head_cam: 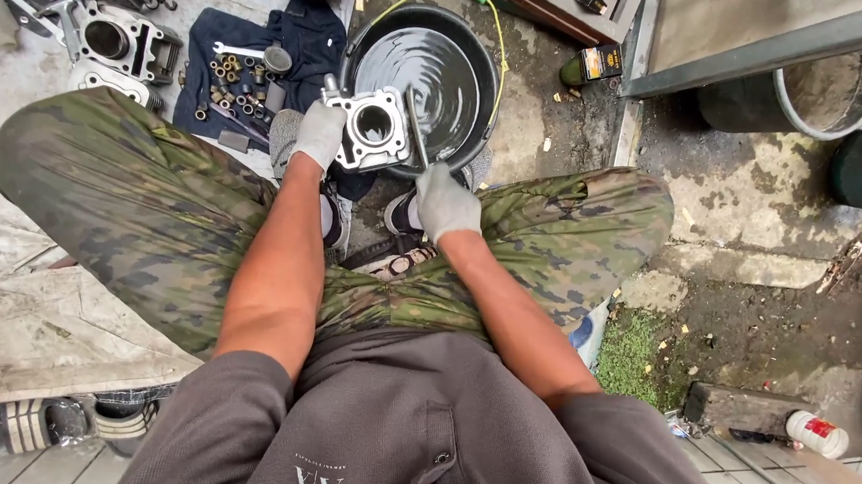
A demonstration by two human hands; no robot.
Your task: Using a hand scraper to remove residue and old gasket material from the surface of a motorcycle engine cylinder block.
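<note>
2 gloved hands work over the black basin [363,44] of dark liquid so drips fall back in. Our left hand [318,133] clamps its fingers on the cast-metal engine cylinder [376,127], bore facing up, just above the basin's near rim. Our right hand [445,203] wraps a thin brush handle [417,127] against the block. Small bolts lie on a dark cloth [309,35] beside it.
</note>
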